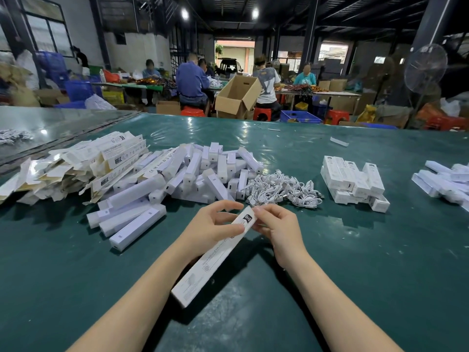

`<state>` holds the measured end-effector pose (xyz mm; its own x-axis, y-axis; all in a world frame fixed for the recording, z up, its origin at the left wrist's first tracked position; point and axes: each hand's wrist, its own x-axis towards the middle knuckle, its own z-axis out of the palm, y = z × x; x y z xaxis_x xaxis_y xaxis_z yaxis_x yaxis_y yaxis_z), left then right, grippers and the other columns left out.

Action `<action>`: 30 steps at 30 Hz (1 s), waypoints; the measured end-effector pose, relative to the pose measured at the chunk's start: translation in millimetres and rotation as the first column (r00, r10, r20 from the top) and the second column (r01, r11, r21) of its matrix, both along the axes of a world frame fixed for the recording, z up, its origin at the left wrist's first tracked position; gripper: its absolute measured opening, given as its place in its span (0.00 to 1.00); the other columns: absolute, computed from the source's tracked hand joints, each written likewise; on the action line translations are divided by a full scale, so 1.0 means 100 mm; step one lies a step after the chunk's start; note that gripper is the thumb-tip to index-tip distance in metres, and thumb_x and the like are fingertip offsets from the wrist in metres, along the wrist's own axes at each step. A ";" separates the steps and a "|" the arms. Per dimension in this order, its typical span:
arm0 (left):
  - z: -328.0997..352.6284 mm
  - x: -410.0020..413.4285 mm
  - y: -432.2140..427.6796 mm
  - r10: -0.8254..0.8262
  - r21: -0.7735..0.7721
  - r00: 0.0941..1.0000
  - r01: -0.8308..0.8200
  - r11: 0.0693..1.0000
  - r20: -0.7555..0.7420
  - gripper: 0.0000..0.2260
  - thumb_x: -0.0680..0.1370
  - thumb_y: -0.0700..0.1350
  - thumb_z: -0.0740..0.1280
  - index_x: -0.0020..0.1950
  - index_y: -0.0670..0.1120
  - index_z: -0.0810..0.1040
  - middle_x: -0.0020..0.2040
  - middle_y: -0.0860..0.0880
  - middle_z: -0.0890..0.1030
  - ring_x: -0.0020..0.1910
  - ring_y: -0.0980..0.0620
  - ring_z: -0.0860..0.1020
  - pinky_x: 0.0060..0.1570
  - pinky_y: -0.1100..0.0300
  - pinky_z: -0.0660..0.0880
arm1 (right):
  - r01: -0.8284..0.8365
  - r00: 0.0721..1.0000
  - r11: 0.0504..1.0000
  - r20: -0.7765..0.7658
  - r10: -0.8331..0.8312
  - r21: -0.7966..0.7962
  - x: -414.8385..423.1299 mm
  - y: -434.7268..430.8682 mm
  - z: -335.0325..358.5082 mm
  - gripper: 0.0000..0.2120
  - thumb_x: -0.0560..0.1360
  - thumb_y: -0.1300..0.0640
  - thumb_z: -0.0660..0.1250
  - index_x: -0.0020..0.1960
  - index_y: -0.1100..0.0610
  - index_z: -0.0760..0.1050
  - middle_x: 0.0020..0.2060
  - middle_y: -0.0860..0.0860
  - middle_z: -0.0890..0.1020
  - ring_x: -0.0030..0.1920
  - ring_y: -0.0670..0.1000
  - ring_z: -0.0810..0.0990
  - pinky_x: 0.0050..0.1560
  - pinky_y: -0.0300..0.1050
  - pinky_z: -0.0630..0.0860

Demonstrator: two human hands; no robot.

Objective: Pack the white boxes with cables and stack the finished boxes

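Hall dim overall; two ceiling lamps (184,13) burn bright with haloed glare. Daylight enters through far doorway (234,50), slightly overexposed. Green desk (330,250) cover glossy, white reflections near far edge. Soft dark shadows under forearms and held box (213,257). Wide-angle bending at edges; background workers soft, faces blurred.

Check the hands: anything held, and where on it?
Yes: one long white box. The left hand wraps its upper part; the right hand has its fingers at the top end flap.
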<state>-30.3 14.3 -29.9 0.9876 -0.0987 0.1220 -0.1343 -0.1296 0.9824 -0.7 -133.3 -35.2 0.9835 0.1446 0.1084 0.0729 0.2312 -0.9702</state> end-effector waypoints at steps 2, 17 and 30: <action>0.00 0.01 0.03 0.048 -0.005 0.999 -0.048 0.999 0.012 0.18 0.63 0.44 0.70 0.52 0.51 0.77 0.46 0.47 0.84 0.38 0.54 0.80 0.43 0.64 0.74 | -0.038 0.999 0.997 0.036 0.040 -0.067 -0.03 0.03 0.00 0.09 0.74 0.68 0.65 0.39 0.58 0.78 0.36 0.53 0.80 0.40 0.52 0.76 0.45 0.43 0.75; -0.04 0.04 0.03 0.014 -0.047 0.998 -0.011 0.999 0.056 0.13 0.64 0.44 0.70 0.48 0.54 0.80 0.43 0.51 0.85 0.43 0.55 0.82 0.46 0.66 0.76 | -0.091 0.995 0.994 0.045 0.095 -0.067 -0.09 0.07 -0.01 0.14 0.71 0.70 0.67 0.43 0.51 0.80 0.34 0.44 0.81 0.35 0.46 0.81 0.46 0.43 0.79; -0.06 0.04 -0.09 0.139 0.057 0.985 -0.145 0.988 0.099 0.13 0.65 0.50 0.67 0.49 0.55 0.77 0.46 0.50 0.79 0.39 0.56 0.77 0.42 0.70 0.72 | -0.107 0.992 0.991 -0.064 0.112 0.084 -0.10 0.13 0.01 0.08 0.72 0.71 0.65 0.45 0.60 0.78 0.40 0.54 0.82 0.36 0.47 0.81 0.36 0.38 0.78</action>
